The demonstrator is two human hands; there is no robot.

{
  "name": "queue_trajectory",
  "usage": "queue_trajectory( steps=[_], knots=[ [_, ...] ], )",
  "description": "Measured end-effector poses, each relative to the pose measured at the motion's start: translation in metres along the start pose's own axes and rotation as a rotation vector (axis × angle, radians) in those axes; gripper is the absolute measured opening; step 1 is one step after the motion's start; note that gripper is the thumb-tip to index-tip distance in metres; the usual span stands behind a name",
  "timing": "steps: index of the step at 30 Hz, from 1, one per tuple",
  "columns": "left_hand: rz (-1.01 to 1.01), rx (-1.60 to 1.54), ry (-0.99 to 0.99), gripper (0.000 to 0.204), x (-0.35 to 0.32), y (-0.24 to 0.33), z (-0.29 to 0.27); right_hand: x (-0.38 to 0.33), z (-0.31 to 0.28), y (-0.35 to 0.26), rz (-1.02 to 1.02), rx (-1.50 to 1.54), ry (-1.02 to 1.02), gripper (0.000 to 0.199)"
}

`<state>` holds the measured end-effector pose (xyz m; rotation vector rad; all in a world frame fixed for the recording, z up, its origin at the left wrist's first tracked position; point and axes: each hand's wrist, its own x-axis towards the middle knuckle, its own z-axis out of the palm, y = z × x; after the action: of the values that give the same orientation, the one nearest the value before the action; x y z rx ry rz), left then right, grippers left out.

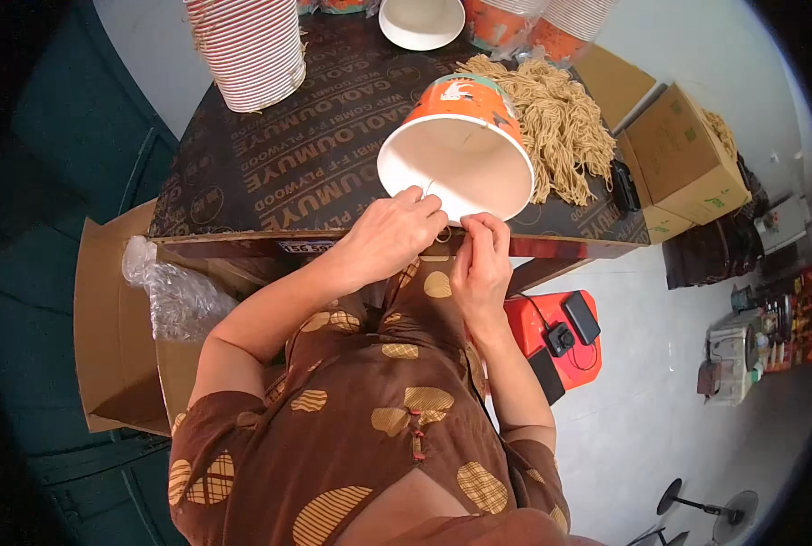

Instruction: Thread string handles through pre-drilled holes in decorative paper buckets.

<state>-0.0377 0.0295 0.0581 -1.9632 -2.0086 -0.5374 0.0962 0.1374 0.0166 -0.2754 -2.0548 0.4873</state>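
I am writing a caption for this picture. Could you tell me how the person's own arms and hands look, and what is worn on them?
Both forearms are bare, and the left hand and right hand wear no gloves. No ring, watch or bracelet shows in this view. Short sleeves of a brown garment with tan oval patches, some of them striped, cover only the upper arms.

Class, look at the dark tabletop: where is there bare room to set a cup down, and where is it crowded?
Bare room: the dark board between the stack of cups and the tilted orange cup. Crowded: the right side, under the pile of tan strings, and the front edge by both hands.
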Motion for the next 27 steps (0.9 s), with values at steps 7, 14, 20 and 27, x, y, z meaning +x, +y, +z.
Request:
queue_trajectory(
  steps=[7,14,20,27],
  knots=[
    [-0.044,-0.160,0.154,0.011,-0.003,-0.008,0.012,0.000,0.003,0.000,-0.014,-0.015,-0.025,0.027],
    [-0.323,-0.597,0.237,0.009,-0.007,-0.006,0.009,-0.001,0.006,-0.001,-0.015,-0.021,-0.031,0.026],
    [-0.447,-0.655,0.218,0.007,-0.009,0.000,0.010,-0.001,0.008,-0.005,0.015,-0.021,-0.075,0.025],
    [-0.428,-0.638,0.228,0.008,-0.009,0.001,0.012,0.000,0.010,-0.005,0.007,-0.055,-0.112,0.025]
  ],
)
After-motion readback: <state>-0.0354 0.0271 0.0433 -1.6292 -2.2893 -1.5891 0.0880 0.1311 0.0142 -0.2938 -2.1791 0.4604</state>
